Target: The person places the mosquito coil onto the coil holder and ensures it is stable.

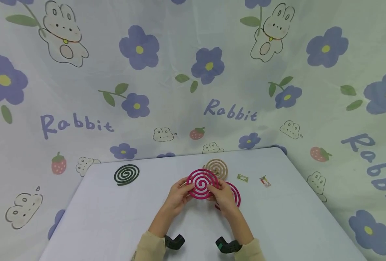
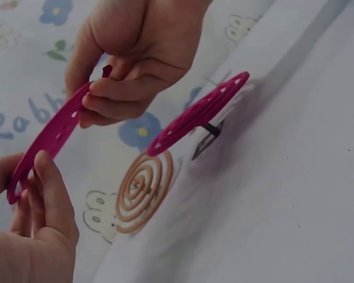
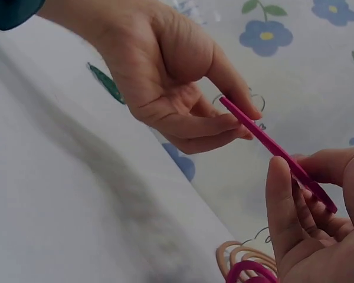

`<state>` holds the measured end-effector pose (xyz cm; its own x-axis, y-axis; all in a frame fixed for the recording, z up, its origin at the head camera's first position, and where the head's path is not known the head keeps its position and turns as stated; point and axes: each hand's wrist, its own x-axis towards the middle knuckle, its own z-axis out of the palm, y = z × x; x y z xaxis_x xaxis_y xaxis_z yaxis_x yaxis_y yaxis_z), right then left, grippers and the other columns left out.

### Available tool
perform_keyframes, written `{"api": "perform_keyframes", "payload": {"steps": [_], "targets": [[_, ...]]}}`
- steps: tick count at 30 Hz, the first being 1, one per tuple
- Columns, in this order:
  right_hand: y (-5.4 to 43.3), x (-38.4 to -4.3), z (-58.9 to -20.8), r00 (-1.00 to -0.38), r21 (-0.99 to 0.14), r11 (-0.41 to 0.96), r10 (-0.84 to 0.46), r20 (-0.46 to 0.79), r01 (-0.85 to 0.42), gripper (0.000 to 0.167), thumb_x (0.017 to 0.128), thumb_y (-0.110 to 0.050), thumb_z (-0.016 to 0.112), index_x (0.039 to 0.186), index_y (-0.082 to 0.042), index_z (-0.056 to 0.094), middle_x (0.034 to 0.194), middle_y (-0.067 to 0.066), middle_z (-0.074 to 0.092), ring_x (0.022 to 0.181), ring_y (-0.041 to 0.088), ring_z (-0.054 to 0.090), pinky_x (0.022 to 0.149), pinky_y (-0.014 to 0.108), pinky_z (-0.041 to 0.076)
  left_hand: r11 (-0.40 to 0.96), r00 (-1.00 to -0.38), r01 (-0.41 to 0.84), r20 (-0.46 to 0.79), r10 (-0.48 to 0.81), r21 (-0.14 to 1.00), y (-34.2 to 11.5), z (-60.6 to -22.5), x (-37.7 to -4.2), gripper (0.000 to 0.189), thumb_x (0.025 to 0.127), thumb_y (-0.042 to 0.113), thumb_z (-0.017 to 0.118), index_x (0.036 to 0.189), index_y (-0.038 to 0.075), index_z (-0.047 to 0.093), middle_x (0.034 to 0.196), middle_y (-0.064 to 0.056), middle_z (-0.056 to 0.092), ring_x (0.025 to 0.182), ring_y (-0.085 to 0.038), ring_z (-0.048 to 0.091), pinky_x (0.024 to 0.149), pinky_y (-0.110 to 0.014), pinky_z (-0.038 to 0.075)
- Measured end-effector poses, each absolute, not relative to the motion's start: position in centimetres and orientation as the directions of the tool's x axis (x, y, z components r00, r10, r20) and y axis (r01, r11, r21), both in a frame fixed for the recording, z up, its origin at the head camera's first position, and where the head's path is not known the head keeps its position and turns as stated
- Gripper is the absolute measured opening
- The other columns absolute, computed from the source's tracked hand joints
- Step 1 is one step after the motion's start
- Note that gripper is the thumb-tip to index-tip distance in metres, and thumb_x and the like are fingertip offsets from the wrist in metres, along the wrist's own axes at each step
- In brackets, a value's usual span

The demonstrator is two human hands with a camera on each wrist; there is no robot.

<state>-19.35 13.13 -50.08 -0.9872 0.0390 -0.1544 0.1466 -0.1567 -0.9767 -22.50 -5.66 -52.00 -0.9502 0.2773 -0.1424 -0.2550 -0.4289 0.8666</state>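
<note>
A pink mosquito coil (image 1: pixel 202 184) is held up over the table by both hands. My left hand (image 1: pixel 177 195) pinches its left edge between thumb and fingers, and my right hand (image 1: pixel 225 197) does the same at the right. The left wrist view shows this coil edge-on, with both hands (image 2: pixel 38 242) gripping opposite ends. Behind my right hand is a second pink mosquito coil (image 2: pixel 197 115), raised off the table on a small metal stand (image 2: pixel 207 141). A tan mosquito coil (image 2: pixel 144 188) stands beyond it, partly overlapped by the held coil in the head view.
A dark green mosquito coil (image 1: pixel 126 174) sits at the table's back left. To the right of the tan coil lie a small yellow-green piece (image 1: pixel 242 178) and a small red-and-white piece (image 1: pixel 265 181). The white table (image 1: pixel 98 224) backs onto a patterned curtain (image 1: pixel 167 83).
</note>
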Motion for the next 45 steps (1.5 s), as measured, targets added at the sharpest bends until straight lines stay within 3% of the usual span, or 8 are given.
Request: {"api": "perform_keyframes", "payload": {"steps": [9,20,29,34,39,45], "targets": [[14.6,-19.5,-49.1,-0.986,-0.977,-0.137,-0.025,-0.163,0.165,0.050,0.093,-0.022,0.067,0.133,0.002,0.047,0.107,0.017,0.067,0.069,0.019,0.066,0.063,0.030,0.058,-0.362,-0.939,-0.281,-0.178,0.294,0.889,-4.8,-50.8,-23.0,0.046,0.092,0.013,0.068,0.131,-0.003,0.050,0.115,-0.013,0.064,0.094,-0.019,0.065,0.081,-0.033,0.055],[15.9,-20.4,-48.1,-0.989,-0.989,-0.055,-0.062,-0.136,0.140,0.045,0.093,-0.018,0.068,0.128,0.000,0.048,0.092,0.017,0.067,0.060,0.021,0.065,0.062,0.034,0.058,-0.301,-0.924,-0.294,-0.190,0.332,0.907,-4.1,-49.3,-24.6,0.047,0.094,0.019,0.067,0.133,-0.002,0.052,0.121,-0.015,0.060,0.097,-0.020,0.064,0.085,-0.033,0.054],[16.8,-21.5,-46.5,-0.992,-0.993,-0.025,-0.034,-0.118,0.119,0.046,0.094,-0.016,0.066,0.132,0.000,0.043,0.092,0.017,0.066,0.069,0.028,0.068,0.065,0.034,0.058,-0.274,-0.914,-0.314,-0.210,0.348,0.909,-2.8,-47.1,-26.4,0.045,0.092,0.018,0.069,0.130,-0.001,0.056,0.116,-0.014,0.062,0.090,-0.016,0.064,0.084,-0.032,0.054],[17.3,-22.2,-45.4,-0.993,-0.993,-0.030,0.018,-0.119,0.118,0.045,0.096,-0.015,0.063,0.131,0.001,0.039,0.096,0.019,0.064,0.066,0.023,0.067,0.066,0.033,0.058,-0.272,-0.907,-0.325,-0.217,0.359,0.906,-2.0,-45.5,-27.4,0.044,0.091,0.010,0.069,0.131,-0.001,0.055,0.121,-0.015,0.060,0.098,-0.019,0.063,0.087,-0.033,0.053],[17.9,-22.9,-43.9,-0.995,-0.996,-0.013,0.042,-0.090,0.090,0.044,0.097,-0.013,0.062,0.131,0.001,0.038,0.102,0.022,0.062,0.067,0.028,0.068,0.067,0.036,0.058,-0.229,-0.901,-0.309,-0.207,0.381,0.923,-0.9,-44.1,-28.3,0.048,0.091,0.010,0.069,0.135,0.003,0.051,0.126,-0.015,0.057,0.104,-0.024,0.063,0.087,-0.035,0.053],[18.8,-24.0,-42.6,-0.998,-0.998,-0.020,0.029,-0.059,0.058,0.045,0.098,-0.012,0.060,0.132,0.004,0.035,0.101,0.021,0.062,0.063,0.020,0.067,0.070,0.037,0.058,-0.197,-0.901,-0.290,-0.198,0.386,0.936,0.3,-42.5,-29.7,0.046,0.091,0.013,0.069,0.133,0.005,0.052,0.126,-0.014,0.056,0.102,-0.024,0.062,0.085,-0.034,0.054]]}}
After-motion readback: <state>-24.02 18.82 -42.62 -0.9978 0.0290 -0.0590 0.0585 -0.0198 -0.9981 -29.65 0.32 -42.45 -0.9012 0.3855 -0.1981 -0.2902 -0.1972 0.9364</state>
